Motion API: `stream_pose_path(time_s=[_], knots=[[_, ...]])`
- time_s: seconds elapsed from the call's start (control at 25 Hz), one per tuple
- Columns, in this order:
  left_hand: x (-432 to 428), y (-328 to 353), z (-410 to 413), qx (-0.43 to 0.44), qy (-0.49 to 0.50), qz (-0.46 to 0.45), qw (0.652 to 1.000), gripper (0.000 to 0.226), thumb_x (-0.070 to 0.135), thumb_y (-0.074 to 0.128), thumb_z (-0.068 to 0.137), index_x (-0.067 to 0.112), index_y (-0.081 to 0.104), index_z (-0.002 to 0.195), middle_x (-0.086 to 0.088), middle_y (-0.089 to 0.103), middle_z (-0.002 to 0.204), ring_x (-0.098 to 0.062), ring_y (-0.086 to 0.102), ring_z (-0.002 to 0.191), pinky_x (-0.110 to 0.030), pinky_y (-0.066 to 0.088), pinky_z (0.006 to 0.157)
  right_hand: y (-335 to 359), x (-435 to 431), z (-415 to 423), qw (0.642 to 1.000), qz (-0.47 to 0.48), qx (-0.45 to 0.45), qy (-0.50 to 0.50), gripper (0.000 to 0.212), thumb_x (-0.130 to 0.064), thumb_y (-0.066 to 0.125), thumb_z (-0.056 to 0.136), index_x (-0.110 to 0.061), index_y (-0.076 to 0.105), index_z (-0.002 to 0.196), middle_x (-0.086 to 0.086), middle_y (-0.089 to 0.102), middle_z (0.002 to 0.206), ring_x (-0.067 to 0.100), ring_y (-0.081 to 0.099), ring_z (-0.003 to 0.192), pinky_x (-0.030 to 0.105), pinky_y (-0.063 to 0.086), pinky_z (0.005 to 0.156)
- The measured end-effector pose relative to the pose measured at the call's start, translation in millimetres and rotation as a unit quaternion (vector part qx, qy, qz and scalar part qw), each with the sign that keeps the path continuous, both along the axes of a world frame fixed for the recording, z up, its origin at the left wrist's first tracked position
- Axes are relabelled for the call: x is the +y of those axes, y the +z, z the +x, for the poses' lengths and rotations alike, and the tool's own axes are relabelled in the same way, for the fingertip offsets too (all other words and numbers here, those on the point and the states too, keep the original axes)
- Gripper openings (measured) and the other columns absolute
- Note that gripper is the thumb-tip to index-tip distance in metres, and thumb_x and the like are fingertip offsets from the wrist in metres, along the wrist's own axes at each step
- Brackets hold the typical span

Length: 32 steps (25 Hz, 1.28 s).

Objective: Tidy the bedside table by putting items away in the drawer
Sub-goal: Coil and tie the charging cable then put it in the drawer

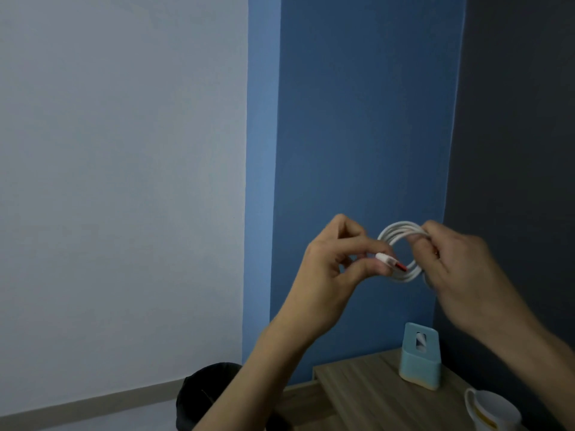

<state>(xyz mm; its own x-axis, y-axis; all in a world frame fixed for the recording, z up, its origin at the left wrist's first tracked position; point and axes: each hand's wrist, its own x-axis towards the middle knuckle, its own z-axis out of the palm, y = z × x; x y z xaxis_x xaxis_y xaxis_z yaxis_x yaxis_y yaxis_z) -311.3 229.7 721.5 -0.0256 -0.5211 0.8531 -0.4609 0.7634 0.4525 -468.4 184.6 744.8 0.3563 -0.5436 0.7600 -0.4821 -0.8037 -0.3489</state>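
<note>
I have both hands raised in front of the blue wall, well above the worktop (373,396), working a white cable (401,244). My right hand (460,269) has its fingers closed around one side of the coil, pinning the loops together. My left hand (336,269) pinches the plug end (485,265) between thumb and fingers, its red tip pointing into the ring.

As I judge it, the tidying is at an early or middle stage. The cable is wound into a neat round bundle but is not yet put away, and its free end looks about to be tucked or wrapped. I cannot see the drawer at all, so I cannot tell whether it stands open or holds anything.

Left on the worktop are a pale blue holder (420,365) near the back edge against the wall, and a white cup (491,412) at the right front, cut off by the frame.

The cable looks smooth, rubbery and springy, so the loops may spread if I loosen my hold. The holder is a soft-edged, matte block with a window in its upright back. The cup is glossy with a yellowish mark inside. The worktop has a wood-grain finish. A dark round bin (208,396) sits on the floor beside it.
</note>
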Motion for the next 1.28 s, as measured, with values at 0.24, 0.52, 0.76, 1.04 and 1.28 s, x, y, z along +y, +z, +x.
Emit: stream_pose_path(time_s=[0.24,0.52,0.76,1.04,1.28], knots=[[-1.2,3.0,-5.1,0.012,0.012,0.0,1.0,0.024,0.025,0.065,0.082,0.007,0.075,0.094,-0.004,0.07,0.106,-0.014,0.067,0.095,-0.038,0.055,0.083,-6.4,-4.3,-2.6,0.998,0.009,-0.023,0.054,0.051,-0.051,0.034,0.089,-0.007,0.049,0.067,0.011,0.047,0.052,0.02,0.041,0.046,0.031,0.031,0.044],[2.0,8.9,-10.7,0.157,-0.071,0.046,0.984,0.017,-0.002,0.075,0.071,0.011,0.077,0.083,-0.003,0.065,0.084,-0.015,0.06,0.075,-0.023,0.051,0.069,-5.1,2.6,2.6,0.984,0.051,-0.09,0.145,0.055,-0.05,0.038,0.09,0.0,0.048,0.071,-0.002,0.045,0.052,0.008,0.037,0.041,0.019,0.027,0.039],[2.2,15.0,-16.0,0.278,-0.285,0.175,0.9,0.039,-0.006,0.062,0.067,0.018,0.045,0.093,-0.003,0.059,0.075,-0.012,0.056,0.063,-0.02,0.045,0.056,-9.0,8.9,6.2,0.956,0.103,-0.148,0.231,0.038,-0.025,0.04,0.09,0.003,0.042,0.064,0.001,0.04,0.05,0.006,0.03,0.042,0.014,0.025,0.038],[10.4,11.9,-20.9,0.163,-0.207,0.174,0.949,0.038,-0.002,0.06,0.079,0.026,0.045,0.1,0.001,0.054,0.077,-0.003,0.052,0.064,-0.012,0.044,0.056,-10.8,3.0,7.9,0.982,0.013,-0.111,0.149,0.032,-0.035,0.039,0.086,-0.019,0.051,0.061,0.002,0.054,0.059,0.009,0.041,0.045,0.026,0.031,0.043],[10.3,11.7,-21.1,0.091,-0.098,0.057,0.989,0.025,0.001,0.057,0.089,0.022,0.049,0.099,0.0,0.047,0.077,-0.002,0.044,0.063,-0.013,0.041,0.058,-7.4,5.5,8.6,0.994,-0.045,-0.061,0.079,0.037,-0.051,0.029,0.082,-0.025,0.046,0.062,0.006,0.053,0.057,0.019,0.048,0.052,0.028,0.033,0.045]])
